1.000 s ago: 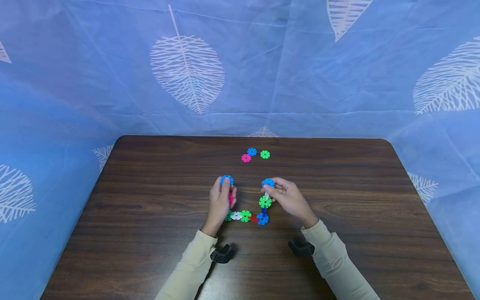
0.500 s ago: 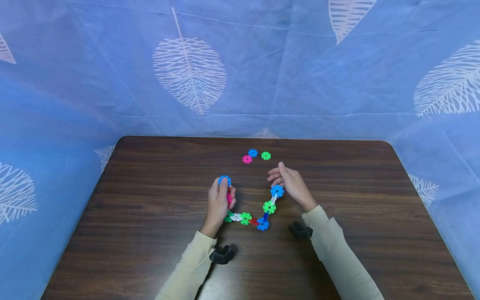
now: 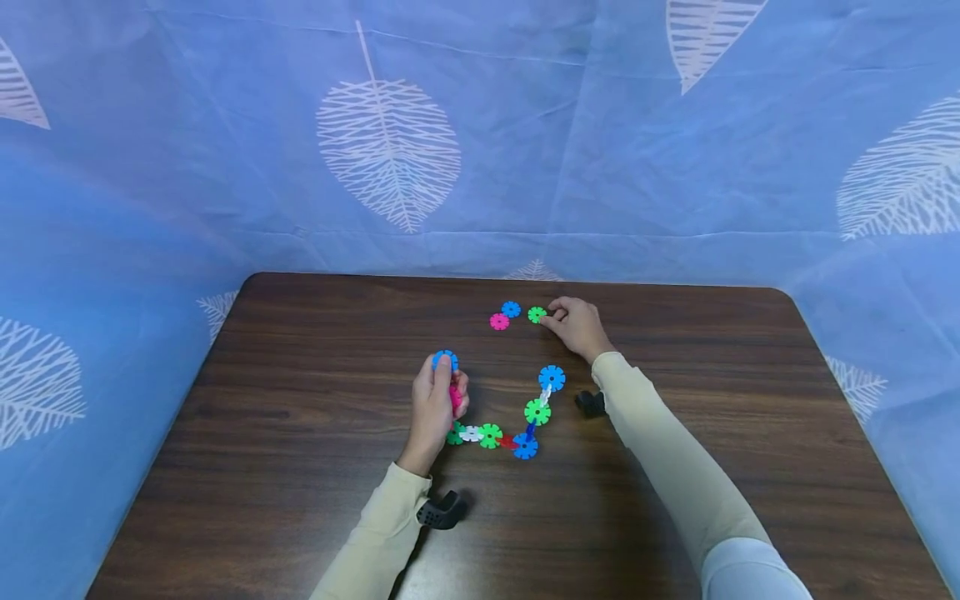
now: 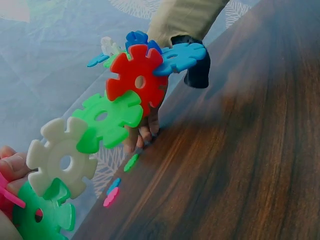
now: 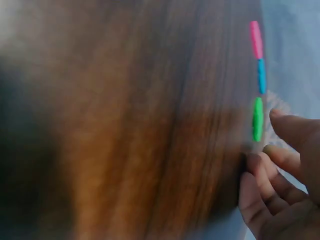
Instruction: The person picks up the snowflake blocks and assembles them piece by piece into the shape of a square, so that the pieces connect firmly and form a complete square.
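Observation:
My left hand [image 3: 429,407] grips one end of a chain of interlocking notched plastic discs, its thumb over a blue disc [image 3: 446,360]. A pink disc [image 3: 455,397] shows beside its fingers. From there the chain bends past a white disc [image 4: 50,160] and a red disc [image 4: 131,77], up to a blue end disc [image 3: 552,378] on the right. At the far side of the table, my right hand [image 3: 581,327] reaches beside a loose green disc [image 3: 537,315]. In the right wrist view, its thumb and fingers are apart, with that green disc just beyond them.
Left of the loose green disc lie a blue disc [image 3: 511,309] and a pink disc [image 3: 499,322], close together. The dark wood table [image 3: 300,500] ends at a far edge just behind them. A blue cloth with white leaf prints [image 3: 390,158] hangs behind.
My right hand has let go of the chain's blue end disc and moved away to the loose green disc. The chain's right arm has swung slightly outward. The left hand keeps its grip.

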`<state>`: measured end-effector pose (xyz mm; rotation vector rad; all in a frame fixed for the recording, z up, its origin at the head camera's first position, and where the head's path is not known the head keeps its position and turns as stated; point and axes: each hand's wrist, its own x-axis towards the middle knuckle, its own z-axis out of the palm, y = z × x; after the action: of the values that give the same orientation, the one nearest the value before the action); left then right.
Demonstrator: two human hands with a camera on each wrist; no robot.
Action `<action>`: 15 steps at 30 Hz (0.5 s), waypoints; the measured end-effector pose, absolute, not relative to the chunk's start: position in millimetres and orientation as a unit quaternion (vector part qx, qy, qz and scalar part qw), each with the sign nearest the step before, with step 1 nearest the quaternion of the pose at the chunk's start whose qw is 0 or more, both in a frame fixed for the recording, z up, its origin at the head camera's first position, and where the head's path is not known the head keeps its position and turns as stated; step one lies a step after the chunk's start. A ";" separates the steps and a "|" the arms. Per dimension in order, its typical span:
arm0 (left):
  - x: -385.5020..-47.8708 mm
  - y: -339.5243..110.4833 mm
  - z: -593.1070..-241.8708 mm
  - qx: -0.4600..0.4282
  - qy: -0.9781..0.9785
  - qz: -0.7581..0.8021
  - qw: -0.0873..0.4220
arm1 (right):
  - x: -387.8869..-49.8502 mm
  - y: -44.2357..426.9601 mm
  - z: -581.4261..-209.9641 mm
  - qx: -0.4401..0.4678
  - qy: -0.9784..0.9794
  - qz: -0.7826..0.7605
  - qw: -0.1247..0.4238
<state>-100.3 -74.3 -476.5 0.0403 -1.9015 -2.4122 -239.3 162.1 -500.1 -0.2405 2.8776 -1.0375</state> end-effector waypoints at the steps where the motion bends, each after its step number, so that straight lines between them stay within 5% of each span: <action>1: -100.2 -74.5 -476.6 0.012 -0.618 -0.785 0.035 | -241.4 160.8 -500.7 -0.083 0.940 -0.329 0.031; 15: -101.6 -76.5 -476.7 0.002 -0.606 -0.794 0.036 | -241.7 155.6 -499.4 -0.091 0.948 -0.303 0.037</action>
<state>-101.6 -76.5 -476.7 0.0060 -1.8624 -2.4396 -241.7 155.6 -499.4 -0.2807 2.9107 -0.9296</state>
